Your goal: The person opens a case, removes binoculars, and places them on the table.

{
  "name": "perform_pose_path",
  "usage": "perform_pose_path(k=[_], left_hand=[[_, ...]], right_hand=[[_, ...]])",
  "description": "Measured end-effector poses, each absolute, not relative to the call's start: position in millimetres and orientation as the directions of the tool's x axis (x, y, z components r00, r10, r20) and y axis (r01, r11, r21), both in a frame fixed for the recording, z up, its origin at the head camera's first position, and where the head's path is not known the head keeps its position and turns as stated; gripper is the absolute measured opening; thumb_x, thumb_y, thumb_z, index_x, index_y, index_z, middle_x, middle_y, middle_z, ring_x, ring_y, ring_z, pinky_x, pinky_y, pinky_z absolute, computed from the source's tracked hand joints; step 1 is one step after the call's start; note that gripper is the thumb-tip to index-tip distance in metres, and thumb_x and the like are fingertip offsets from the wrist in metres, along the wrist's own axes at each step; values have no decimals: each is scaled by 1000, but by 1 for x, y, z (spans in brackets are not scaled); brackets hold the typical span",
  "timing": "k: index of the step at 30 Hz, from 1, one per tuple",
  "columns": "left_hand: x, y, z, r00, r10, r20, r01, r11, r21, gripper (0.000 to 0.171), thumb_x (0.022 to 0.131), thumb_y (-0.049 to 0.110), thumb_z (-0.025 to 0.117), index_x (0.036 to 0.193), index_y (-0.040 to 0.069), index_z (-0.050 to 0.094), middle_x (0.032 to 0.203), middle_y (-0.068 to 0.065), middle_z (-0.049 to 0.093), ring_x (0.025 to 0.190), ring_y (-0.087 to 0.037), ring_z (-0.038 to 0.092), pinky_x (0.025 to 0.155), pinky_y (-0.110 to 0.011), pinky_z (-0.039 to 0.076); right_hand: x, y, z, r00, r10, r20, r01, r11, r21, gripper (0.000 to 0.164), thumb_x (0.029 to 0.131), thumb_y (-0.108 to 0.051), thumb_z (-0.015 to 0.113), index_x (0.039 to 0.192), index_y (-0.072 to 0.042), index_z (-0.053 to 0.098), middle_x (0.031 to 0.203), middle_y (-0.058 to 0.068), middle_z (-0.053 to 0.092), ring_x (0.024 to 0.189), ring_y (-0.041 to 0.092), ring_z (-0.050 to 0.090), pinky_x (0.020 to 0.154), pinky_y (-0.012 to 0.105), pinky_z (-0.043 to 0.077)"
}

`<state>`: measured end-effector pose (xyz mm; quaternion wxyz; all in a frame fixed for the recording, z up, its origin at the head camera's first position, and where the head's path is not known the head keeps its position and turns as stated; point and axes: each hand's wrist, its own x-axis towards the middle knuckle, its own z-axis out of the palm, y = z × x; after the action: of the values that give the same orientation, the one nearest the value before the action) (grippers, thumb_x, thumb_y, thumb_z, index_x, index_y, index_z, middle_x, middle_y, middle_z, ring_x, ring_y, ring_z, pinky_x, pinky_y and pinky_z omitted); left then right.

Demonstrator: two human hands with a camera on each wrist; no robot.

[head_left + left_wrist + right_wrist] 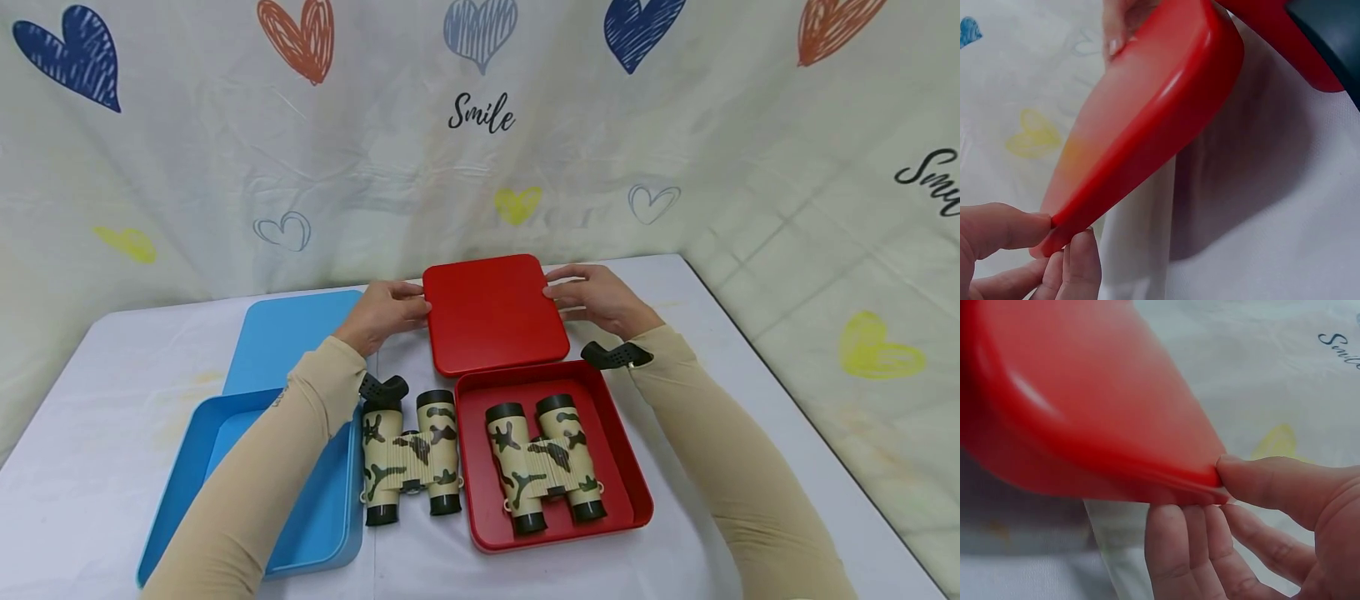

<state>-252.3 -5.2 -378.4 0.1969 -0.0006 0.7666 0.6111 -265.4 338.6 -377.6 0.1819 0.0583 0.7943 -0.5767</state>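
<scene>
Both hands hold a red lid [495, 317] by its opposite side edges, raised off the table behind a red box [480, 533]. My left hand [384, 312] pinches the left edge, thumb on top and fingers beneath, as the left wrist view shows of the lid [1141, 119]. On the right edge my right hand [600, 298] pinches in the same way; the right wrist view shows its thumb [1272, 481] against the rim. Camouflage binoculars [551, 458] lie inside the red box. A second pair of camouflage binoculars [412, 454] lies on the table just left of it.
An open blue box [330, 542] stands at the left, partly behind the left sleeve. The blue lid [288, 333] lies behind it. A white cloth covers the table [67, 467], and a curtain [360, 150] with hearts hangs along the back.
</scene>
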Motion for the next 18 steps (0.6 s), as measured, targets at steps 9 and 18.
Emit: perform_pose_path(k=[9,18], left_hand=[[-254,-4,-381,-908,242,-341,-259,315,913,54,102,14,64,151,-1,47,142,-21,61,121,-32,68,108,-41,55],[-256,-5,-383,-899,231,-372,-271,373,887,57,100,12,67,152,1,46,142,-19,59,125,-34,65,108,-42,55]], right_hand=[[-270,344,-381,-908,-188,-375,277,402,-873,50,101,-21,65,148,-6,51,116,2,72,99,16,71,90,33,61],[-271,348,-384,-879,-279,-387,259,402,-878,48,102,-10,62,148,-6,50,118,8,70,101,21,70,93,39,63]])
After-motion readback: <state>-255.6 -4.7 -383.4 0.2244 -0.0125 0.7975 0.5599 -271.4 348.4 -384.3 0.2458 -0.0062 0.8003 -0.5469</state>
